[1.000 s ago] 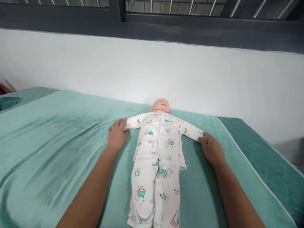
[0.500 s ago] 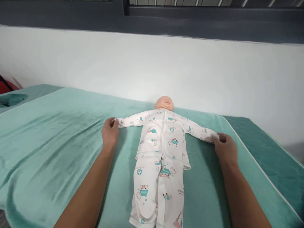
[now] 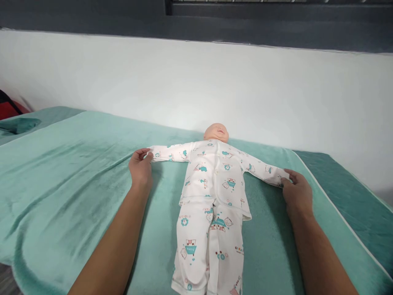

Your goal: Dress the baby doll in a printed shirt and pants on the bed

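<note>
A baby doll point(image 3: 216, 132) lies on its back, its head near the wall and its arms stretched out to both sides. It wears a white printed long-sleeved top point(image 3: 211, 176) and matching trousers point(image 3: 193, 250). At the end of the left-hand sleeve, my left hand point(image 3: 141, 166) pinches the cuff between thumb and fingers. My right hand point(image 3: 297, 190) grips the cuff of the other sleeve, also with thumb and fingers. Both sleeves are drawn out straight. The doll's own hands are hidden inside the sleeves or behind my fingers.
Beneath the doll spreads a light green plush blanket point(image 3: 76, 184) with folds at left. Darker green bedding point(image 3: 353, 188) shows at right. A white wall point(image 3: 153, 82) stands behind, below a dark window frame point(image 3: 92, 18). Something red point(image 3: 7, 110) is at the far left.
The left-hand sleeve looks straighter, with more of its cuff showing at my left hand. Both hands keep their hold. The whole view has shifted slightly.
</note>
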The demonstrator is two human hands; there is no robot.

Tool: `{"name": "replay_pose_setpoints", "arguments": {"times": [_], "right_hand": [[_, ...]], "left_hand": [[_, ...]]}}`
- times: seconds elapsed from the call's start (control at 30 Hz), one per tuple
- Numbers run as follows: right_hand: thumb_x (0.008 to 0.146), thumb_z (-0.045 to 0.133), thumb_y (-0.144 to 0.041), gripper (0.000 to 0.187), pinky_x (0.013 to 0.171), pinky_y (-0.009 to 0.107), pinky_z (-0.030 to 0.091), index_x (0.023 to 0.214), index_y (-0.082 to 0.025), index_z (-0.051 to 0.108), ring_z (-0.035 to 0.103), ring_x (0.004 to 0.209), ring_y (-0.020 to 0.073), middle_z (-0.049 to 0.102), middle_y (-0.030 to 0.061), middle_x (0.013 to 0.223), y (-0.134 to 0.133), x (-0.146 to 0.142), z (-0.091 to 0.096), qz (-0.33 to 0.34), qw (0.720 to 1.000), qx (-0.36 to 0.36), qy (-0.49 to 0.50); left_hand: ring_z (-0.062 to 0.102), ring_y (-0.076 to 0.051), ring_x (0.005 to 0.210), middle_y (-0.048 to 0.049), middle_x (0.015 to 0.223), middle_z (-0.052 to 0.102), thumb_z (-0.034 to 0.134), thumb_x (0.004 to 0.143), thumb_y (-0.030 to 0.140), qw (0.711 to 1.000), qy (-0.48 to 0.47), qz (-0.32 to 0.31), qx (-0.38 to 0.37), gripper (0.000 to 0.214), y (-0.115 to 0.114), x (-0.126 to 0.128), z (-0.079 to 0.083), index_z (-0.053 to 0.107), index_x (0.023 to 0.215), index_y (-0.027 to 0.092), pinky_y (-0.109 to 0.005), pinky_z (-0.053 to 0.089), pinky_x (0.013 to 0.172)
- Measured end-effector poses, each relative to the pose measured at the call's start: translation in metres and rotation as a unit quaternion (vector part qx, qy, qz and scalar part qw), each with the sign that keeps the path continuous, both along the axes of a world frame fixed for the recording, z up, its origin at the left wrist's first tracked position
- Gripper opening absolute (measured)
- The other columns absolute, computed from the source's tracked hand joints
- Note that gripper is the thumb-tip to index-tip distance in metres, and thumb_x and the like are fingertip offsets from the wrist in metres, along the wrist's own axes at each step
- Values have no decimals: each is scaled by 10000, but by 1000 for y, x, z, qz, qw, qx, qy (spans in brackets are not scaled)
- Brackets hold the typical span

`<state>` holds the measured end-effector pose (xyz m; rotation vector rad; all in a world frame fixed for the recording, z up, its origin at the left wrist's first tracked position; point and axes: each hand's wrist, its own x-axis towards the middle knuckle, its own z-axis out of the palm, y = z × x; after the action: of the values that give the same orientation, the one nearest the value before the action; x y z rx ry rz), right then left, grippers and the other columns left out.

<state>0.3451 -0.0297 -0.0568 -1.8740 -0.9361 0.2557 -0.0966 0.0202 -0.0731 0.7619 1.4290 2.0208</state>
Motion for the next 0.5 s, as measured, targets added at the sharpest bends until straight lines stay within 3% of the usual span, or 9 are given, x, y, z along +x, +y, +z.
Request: {"name": "replay_pose_setpoints", "arguments": {"times": [0.17, 0.27, 0.4, 0.5], "right_hand": [[782, 550, -203, 518, 847, 347, 476, 1288, -156, 649, 654, 1033, 247, 674, 192, 1248, -2, -3, 3, -20, 999, 15, 27], [752, 565, -205, 548, 861, 361, 473, 1291, -141, 640, 650, 993, 237, 689, 164, 1219, -1, -2, 1, -20, 999, 22, 13], [716, 570, -224, 541, 785, 380, 482, 1240, -130, 666, 632, 834, 229, 711, 166, 1113, 4, 8, -8, -8, 1000, 15, -22], [703, 570, -226, 485, 739, 402, 492, 1162, -125, 690, 593, 734, 224, 701, 160, 978, 6, 19, -17, -1, 997, 16, -76]], "left_hand": [[579, -97, 727, 7, 863, 658, 679, 658, 150, 998, -26, -11, 64, 262, 6, 0, 0, 624, 910, 196, -218, 423, 682], [599, -111, 801, -6, 971, 683, 645, 652, 134, 998, -4, -4, 57, 298, 9, -1, -5, 623, 939, 208, -223, 433, 713], [505, -96, 659, -2, 1005, 687, 581, 633, 96, 995, 95, 11, -32, 342, 7, -5, -14, 654, 943, 217, -236, 401, 650], [461, -121, 585, 5, 804, 631, 541, 621, 64, 977, 172, 14, -122, 390, 2, -8, -18, 688, 950, 216, -267, 396, 614]]}}
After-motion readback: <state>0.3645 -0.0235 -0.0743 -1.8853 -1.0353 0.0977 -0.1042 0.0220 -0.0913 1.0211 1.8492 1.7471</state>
